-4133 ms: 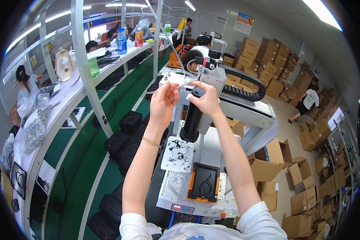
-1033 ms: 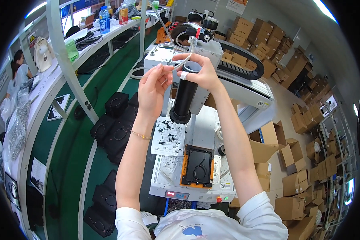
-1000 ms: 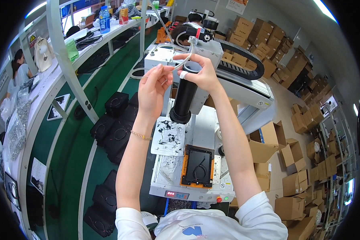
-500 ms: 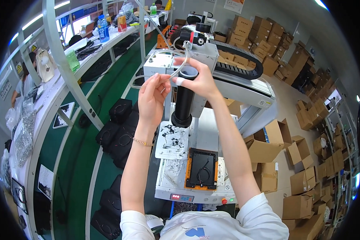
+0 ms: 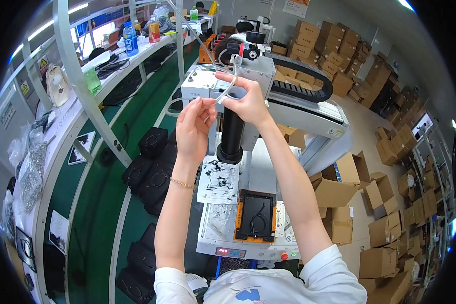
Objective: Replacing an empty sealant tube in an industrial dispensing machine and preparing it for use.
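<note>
My left hand (image 5: 190, 133) is closed, its thumb and fingertips pinching a thin clear tube (image 5: 233, 87). My right hand (image 5: 249, 104) curls against that tube, thumb near the left fingertips and index finger across its upper stretch. The tube loops up to a fitting beside a black-and-red round unit (image 5: 249, 50). Behind the right hand stands an upright black cylinder (image 5: 232, 130), its top opening partly hidden by that hand. Below, a black rectangular part with a thin cable (image 5: 256, 215) rests in an orange-edged fixture (image 5: 274, 215) on the machine bed.
Left of the fixture lies a white sheet with black bits (image 5: 219, 185). A control panel (image 5: 231, 252) and red button (image 5: 284, 257) line the machine's front edge. Black cases (image 5: 152, 142) stand on the left, open cartons (image 5: 339, 190) on the right. A bench (image 5: 50, 147) runs along the left.
My right hand has shifted slightly left and down, covering more of the cylinder's opening. My left hand stays pinched on the tube.
</note>
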A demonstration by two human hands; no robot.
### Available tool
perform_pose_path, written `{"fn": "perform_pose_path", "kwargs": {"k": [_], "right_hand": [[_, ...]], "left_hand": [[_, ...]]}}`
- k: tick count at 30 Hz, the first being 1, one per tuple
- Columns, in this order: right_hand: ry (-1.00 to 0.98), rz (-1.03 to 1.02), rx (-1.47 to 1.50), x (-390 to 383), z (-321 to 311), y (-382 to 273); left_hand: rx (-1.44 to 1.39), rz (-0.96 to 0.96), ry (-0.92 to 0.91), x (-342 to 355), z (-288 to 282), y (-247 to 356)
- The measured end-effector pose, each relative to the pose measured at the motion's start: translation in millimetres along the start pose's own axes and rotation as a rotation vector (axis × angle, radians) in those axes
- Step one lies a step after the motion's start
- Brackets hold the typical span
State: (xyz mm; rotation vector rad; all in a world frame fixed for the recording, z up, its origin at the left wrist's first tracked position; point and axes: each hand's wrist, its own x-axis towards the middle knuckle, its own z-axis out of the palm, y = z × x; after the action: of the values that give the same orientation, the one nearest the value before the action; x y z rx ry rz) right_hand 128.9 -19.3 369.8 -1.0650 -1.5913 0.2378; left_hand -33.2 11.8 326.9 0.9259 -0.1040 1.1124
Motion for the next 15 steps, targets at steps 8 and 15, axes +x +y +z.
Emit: {"fn": "perform_pose_path", "kwargs": {"k": [8, 15], "right_hand": [[0.202, 0.064, -0.152, -6, 8, 5], [0.341, 0.082, -0.307, -7, 23, -2]], "left_hand": [[0.244, 0.194, -0.051, -6, 13, -13], [1.134, 0.236, 0.04, -6, -23, -74]]}}
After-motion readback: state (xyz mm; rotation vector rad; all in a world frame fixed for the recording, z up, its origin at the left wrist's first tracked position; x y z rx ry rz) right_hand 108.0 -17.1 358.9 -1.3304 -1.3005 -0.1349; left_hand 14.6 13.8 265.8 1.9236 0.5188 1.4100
